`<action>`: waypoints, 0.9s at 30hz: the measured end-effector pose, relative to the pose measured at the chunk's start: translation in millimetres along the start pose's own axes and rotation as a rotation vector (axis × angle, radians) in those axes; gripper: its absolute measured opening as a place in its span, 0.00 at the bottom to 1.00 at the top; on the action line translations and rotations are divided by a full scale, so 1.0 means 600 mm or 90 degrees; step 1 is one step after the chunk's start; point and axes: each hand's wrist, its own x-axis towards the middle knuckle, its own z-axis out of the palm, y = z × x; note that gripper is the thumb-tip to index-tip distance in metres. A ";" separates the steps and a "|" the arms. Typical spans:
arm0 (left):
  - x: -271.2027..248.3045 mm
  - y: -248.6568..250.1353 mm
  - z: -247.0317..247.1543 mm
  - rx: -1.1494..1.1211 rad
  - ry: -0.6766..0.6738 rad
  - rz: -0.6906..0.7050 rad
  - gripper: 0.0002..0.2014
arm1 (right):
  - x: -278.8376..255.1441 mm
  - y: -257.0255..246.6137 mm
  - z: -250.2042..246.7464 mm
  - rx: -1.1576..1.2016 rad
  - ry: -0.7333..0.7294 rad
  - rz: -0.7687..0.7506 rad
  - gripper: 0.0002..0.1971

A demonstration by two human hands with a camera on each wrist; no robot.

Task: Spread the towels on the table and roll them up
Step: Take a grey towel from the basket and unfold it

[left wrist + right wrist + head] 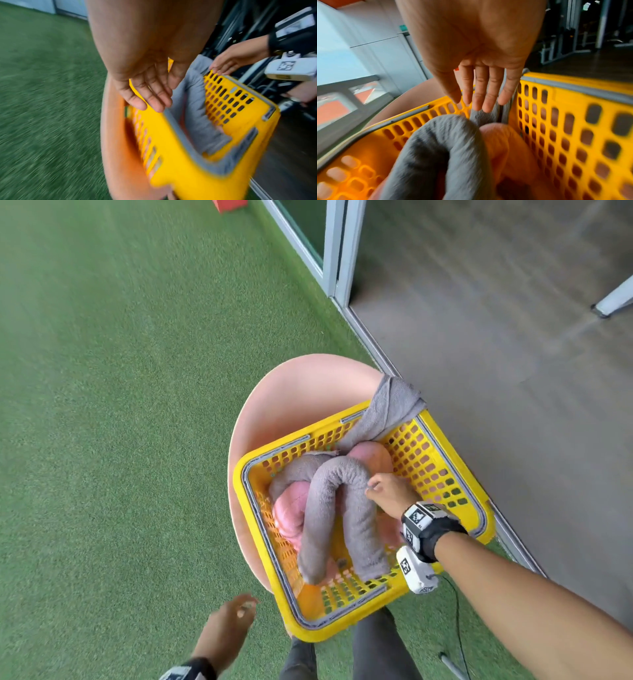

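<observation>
Left hand [228,630] hangs off the basket's near-left corner, fingers straight, holding nothing, clear of the yellow basket [455,474]. Basket sits on a pale pink chair seat [291,392], no table in view. Inside, a rolled grey towel [337,508] bent in an arch: both ends point toward the person, crown away. Pink towels [289,508] underneath; a loose grey towel [390,405] drapes over the far corner. Right hand [390,491] is nearer, fingers extended at the arch's right leg; likely touching, blur hides any grasp.
</observation>
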 end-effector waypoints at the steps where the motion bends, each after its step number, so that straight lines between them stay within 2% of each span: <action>1: 0.025 0.042 -0.002 -0.019 0.006 0.021 0.13 | 0.019 0.002 -0.027 0.001 0.028 -0.031 0.12; 3: 0.068 0.157 -0.012 -0.016 0.013 0.103 0.10 | 0.063 0.008 -0.071 -0.044 0.078 -0.106 0.12; 6: 0.140 0.334 -0.008 -0.009 0.091 0.174 0.11 | 0.142 0.024 -0.134 -0.185 0.117 -0.230 0.13; 8: 0.198 0.429 0.003 -0.034 0.115 0.186 0.10 | 0.192 0.030 -0.172 -0.314 0.129 -0.319 0.15; 11: 0.274 0.547 0.024 -0.073 0.110 0.155 0.11 | 0.259 0.029 -0.205 -0.460 0.081 -0.432 0.19; 13: 0.321 0.594 0.045 -0.096 0.125 0.101 0.13 | 0.297 0.025 -0.217 -0.497 0.046 -0.508 0.18; 16: 0.371 0.636 0.066 -0.097 0.159 0.046 0.15 | 0.338 0.012 -0.229 -0.514 0.020 -0.632 0.11; 20: 0.417 0.658 0.072 -0.144 0.205 -0.012 0.16 | 0.362 0.017 -0.236 -0.460 0.002 -0.747 0.10; 23: 0.434 0.675 0.069 -0.190 0.225 -0.037 0.20 | 0.361 0.030 -0.241 -0.352 0.004 -0.745 0.09; 27: 0.433 0.693 0.073 -0.274 0.325 -0.055 0.23 | 0.341 0.025 -0.269 -0.221 0.008 -0.637 0.05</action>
